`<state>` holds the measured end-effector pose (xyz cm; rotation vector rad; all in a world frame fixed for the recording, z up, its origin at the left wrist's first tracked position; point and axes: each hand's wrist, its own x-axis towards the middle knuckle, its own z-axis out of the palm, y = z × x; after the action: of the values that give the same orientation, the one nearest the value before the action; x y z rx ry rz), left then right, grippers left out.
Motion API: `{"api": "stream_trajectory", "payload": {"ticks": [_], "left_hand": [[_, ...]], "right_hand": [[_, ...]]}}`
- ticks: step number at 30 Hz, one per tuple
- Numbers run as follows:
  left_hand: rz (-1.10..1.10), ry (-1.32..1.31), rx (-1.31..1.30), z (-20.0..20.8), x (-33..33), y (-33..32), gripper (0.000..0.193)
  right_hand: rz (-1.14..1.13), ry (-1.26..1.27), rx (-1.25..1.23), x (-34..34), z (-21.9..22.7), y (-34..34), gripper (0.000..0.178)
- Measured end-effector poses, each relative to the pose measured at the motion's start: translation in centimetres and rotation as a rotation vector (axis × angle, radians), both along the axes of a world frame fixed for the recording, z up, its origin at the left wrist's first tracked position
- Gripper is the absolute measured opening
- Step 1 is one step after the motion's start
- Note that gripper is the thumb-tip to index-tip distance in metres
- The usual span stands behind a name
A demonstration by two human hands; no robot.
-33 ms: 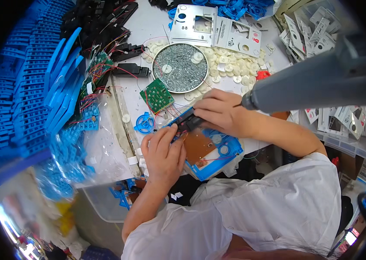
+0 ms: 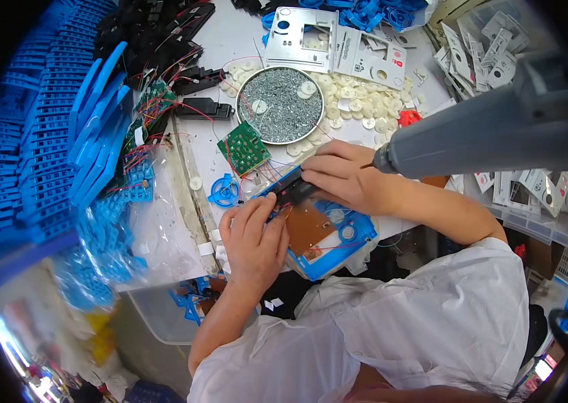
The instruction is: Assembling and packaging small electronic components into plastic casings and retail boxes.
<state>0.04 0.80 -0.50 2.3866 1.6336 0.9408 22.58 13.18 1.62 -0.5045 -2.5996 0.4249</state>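
Note:
A long black plastic part (image 2: pixel 289 193) lies along the upper left edge of a blue plastic housing (image 2: pixel 338 264). The fingertips of my left hand (image 2: pixel 255 236) press on its near left end. At its other end, the closed fingers of my right hand (image 2: pixel 346 176) hold it from above. Inside the housing are a brown board (image 2: pixel 309 232) and a red wire. Thin wires run from the housing area to a green circuit board (image 2: pixel 244 148) just beyond. A grey power screwdriver (image 2: pixel 459 138) hangs over my right wrist, its tip close to the back of that hand.
Beyond my hands stands a round tray of screws (image 2: pixel 277 111) beside many white discs (image 2: pixel 354 101). Blue plastic parts (image 2: pixel 62 101) and black parts (image 2: pixel 139 40) are heaped at left. Printed panels (image 2: pixel 301 40) lie at the back; more fill a clear bin (image 2: pixel 566 221) at right.
The power screwdriver has shifted very slightly. My hands and the black part stay in place.

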Motion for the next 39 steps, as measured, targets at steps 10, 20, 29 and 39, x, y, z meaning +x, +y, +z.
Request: {"api": "stream_trajectory", "payload": {"ticks": [10, 20, 29, 39], "left_hand": [[-0.074, 0.005, -0.067, 0.7, -1.2, 0.3, 0.027], [-0.028, -0.083, -0.022, 3.4, -1.6, 13.1, 0.011], [-0.184, 0.323, 0.015, 1.2, 0.8, 18.9, 0.007], [-0.033, 0.202, 0.153, 1.3, 0.8, 19.6, 0.008]], "right_hand": [[-0.049, -0.078, -0.166, -0.3, 1.0, -0.2, 0.044], [-0.287, 0.388, 0.199, 4.5, 10.3, -1.6, 0.032], [-0.74, 0.856, -0.107, 4.4, 11.5, 8.5, 0.065], [-0.021, 0.891, -0.718, -0.4, 8.7, 7.2, 0.057]]}}
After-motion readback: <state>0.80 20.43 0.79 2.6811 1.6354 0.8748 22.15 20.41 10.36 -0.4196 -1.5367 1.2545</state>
